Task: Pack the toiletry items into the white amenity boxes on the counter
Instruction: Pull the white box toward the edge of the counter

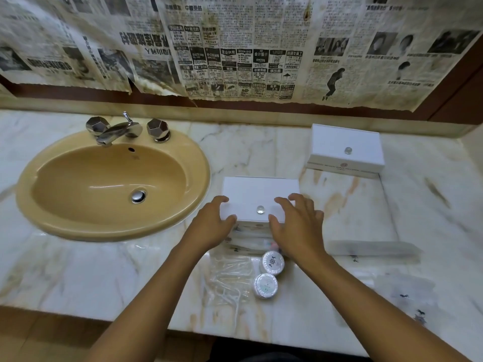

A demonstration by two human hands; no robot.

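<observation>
hands frame the nearer white amenity box [257,197] on the marble counter [78,278]: our left hand [213,226] grips its left front corner and our right hand [296,226] its right front corner, fingers curled over the lid, thumbs at the front edge. the box's long axis runs left to right between our palms, its clear knob [259,209] sitting midway, equally near to either hand. we judge the lid comes off next, lifted straight up. the toiletry items lie just toward us from the box: two round wrapped soaps [271,262], a clear packet of cotton swabs [230,278], more sachets partly under our wrists. a second amenity box [345,150], closed, stands well apart at the back right and carries a small round emblem too tiny to read. newspaper [235,48] on the wall shows "rm299".
</observation>
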